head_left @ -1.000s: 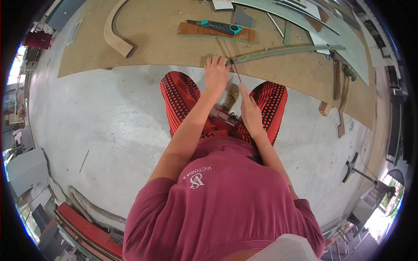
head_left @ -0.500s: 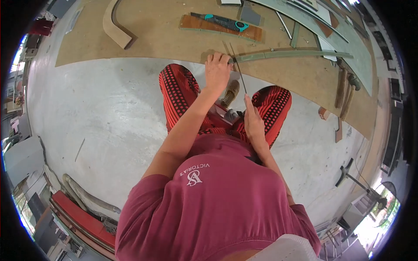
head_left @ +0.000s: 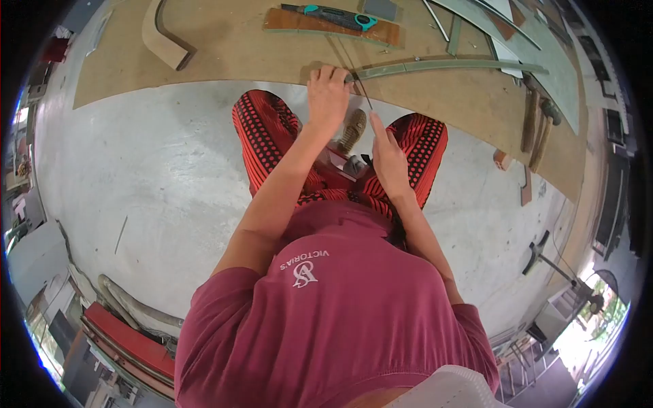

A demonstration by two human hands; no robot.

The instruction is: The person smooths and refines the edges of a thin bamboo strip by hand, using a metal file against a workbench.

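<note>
My left hand (head_left: 328, 95) is closed around the near end of a long, narrow green strip (head_left: 435, 66) at the table's front edge. From there the strip runs to the right over the tabletop. My right hand (head_left: 390, 160) grips a thin, dark, straight blade-like tool (head_left: 364, 92), its handle hidden in my fist. The tool crosses the strip's end right beside my left fingers and points away from me. Beyond my hands, a black and teal utility knife (head_left: 337, 17) lies on a brown wooden board (head_left: 292, 22).
On the brown table (head_left: 224, 47) lie a curved wooden piece (head_left: 158, 37), a grey-green sheet (head_left: 554, 88) and a hammer (head_left: 546, 129). My knees, in red patterned trousers (head_left: 262, 129), are under the table's front edge. A red bench-like object (head_left: 126, 336) stands at lower left.
My right hand has pushed forward, away from my body, so the tool reaches farther past the strip. My left hand keeps its hold. The whole view has shifted slightly.
</note>
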